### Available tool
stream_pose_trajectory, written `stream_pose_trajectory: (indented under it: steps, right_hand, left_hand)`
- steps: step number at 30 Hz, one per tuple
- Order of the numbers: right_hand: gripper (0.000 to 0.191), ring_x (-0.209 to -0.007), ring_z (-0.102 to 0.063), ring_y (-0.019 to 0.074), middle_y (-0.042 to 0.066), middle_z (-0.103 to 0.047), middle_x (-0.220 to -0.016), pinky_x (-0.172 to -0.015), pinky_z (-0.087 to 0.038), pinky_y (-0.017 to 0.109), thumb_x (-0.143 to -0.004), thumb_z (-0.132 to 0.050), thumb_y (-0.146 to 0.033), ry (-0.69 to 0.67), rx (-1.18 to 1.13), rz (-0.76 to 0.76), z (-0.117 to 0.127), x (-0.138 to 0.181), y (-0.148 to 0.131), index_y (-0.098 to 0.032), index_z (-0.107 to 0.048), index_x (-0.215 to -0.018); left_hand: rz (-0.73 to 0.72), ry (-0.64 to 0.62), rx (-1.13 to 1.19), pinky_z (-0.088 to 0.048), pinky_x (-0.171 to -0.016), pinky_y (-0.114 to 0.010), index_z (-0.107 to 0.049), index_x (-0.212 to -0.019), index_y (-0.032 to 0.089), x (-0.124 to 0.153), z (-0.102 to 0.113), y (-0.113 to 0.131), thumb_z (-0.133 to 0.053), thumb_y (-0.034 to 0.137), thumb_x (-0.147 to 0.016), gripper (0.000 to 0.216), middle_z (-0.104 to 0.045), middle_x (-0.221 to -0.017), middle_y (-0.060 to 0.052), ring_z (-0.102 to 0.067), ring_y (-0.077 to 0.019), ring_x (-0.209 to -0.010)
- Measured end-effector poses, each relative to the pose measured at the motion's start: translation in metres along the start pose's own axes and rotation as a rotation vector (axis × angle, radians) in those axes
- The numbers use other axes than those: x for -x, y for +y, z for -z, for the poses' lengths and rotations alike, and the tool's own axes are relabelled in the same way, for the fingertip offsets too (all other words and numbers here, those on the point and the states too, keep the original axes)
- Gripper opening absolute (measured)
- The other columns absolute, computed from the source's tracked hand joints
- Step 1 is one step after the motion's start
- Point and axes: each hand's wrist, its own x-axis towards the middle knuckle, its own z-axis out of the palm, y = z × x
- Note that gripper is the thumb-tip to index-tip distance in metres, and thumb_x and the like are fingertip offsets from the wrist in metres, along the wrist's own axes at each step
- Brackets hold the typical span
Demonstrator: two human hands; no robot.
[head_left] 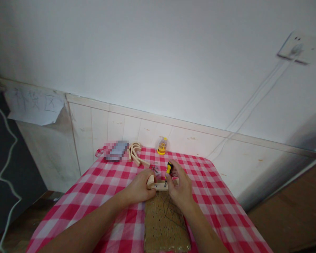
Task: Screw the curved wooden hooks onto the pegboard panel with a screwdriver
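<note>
My left hand (140, 187) is closed around the left end of a pale wooden piece (160, 186), which lies across the far end of a brown cardboard slab (164, 225). Two dark screws or holes show along the wood's near face. In my right hand (181, 184) is a small yellow-and-black screwdriver (169, 168), held by its handle. It stands nearly upright, tip down at the right-hand dark spot on the wood. Whether the tip sits in a screw is too small to tell. Several loose screws (155, 168) lie just beyond my hands.
Curved wooden pieces (135, 154) lie at the table's far left, beside a pixelated flat object (117, 151). A clear container with a yellow base (162, 146) stands near the wall. The red-and-white checked tablecloth (94, 200) covers the table. A socket (296, 47) with cables is on the wall.
</note>
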Motion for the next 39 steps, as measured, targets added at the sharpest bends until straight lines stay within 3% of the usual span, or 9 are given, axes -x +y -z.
stream_pose_trajectory:
  steps: [6,11,20,27,30,39]
  right_hand:
    - [0.048,-0.091,-0.075,0.0219,0.009,-0.074,-0.119,-0.083,-0.065,0.038,-0.095,-0.061,-0.021,0.071,-0.062,-0.015,-0.009,0.004,-0.006,-0.028,-0.055,-0.141]
    - [0.049,-0.100,-0.076,0.0242,0.010,-0.074,-0.122,-0.086,-0.065,0.040,-0.096,-0.060,-0.022,-0.009,-0.116,-0.013,-0.019,0.008,-0.010,-0.029,-0.053,-0.143]
    - [0.052,-0.106,-0.075,0.0244,0.009,-0.072,-0.127,-0.091,-0.064,0.041,-0.095,-0.059,-0.017,-0.038,-0.128,0.018,-0.019,0.007,-0.009,-0.030,-0.052,-0.145]
    - [0.051,-0.116,-0.071,0.0236,0.007,-0.069,-0.135,-0.099,-0.059,0.040,-0.096,-0.054,-0.016,-0.187,-0.180,0.020,-0.018,0.002,-0.014,-0.030,-0.053,-0.145]
    - [0.049,-0.113,-0.071,0.0228,0.006,-0.070,-0.134,-0.098,-0.060,0.038,-0.096,-0.055,-0.016,-0.202,-0.212,0.013,-0.018,0.000,-0.017,-0.031,-0.056,-0.143]
    - [0.045,-0.091,-0.075,0.0200,0.005,-0.075,-0.118,-0.085,-0.063,0.035,-0.091,-0.064,-0.019,-0.093,-0.205,-0.051,-0.016,-0.001,-0.013,-0.029,-0.062,-0.134]
  left_hand:
    - [-0.014,0.004,0.028,-0.038,-0.061,-0.026,-0.055,-0.075,0.019,0.000,-0.001,-0.002,-0.060,0.007,-0.058,0.021,-0.059,-0.075,0.000,-0.054,-0.0171,-0.069]
    - [-0.046,-0.007,0.068,-0.041,-0.064,-0.026,-0.059,-0.085,0.019,-0.001,-0.002,-0.003,-0.059,0.005,-0.059,0.029,-0.063,-0.081,0.000,-0.056,-0.0171,-0.072]
    - [-0.092,0.004,0.086,-0.043,-0.066,-0.026,-0.062,-0.087,0.018,-0.002,0.000,0.001,-0.059,0.003,-0.058,0.033,-0.066,-0.084,0.000,-0.058,-0.0173,-0.074]
    - [-0.115,-0.028,0.129,-0.045,-0.067,-0.026,-0.062,-0.087,0.017,-0.003,-0.002,0.000,-0.060,0.005,-0.061,0.029,-0.067,-0.086,-0.002,-0.060,-0.0183,-0.075]
    - [-0.114,-0.022,0.117,-0.047,-0.070,-0.028,-0.063,-0.091,0.017,-0.004,-0.002,-0.002,-0.060,0.005,-0.061,0.032,-0.068,-0.091,-0.003,-0.062,-0.0192,-0.079]
    - [-0.081,-0.004,0.079,-0.041,-0.062,-0.024,-0.062,-0.085,0.017,-0.002,-0.002,-0.002,-0.058,0.003,-0.058,0.031,-0.065,-0.082,0.001,-0.056,-0.0149,-0.070]
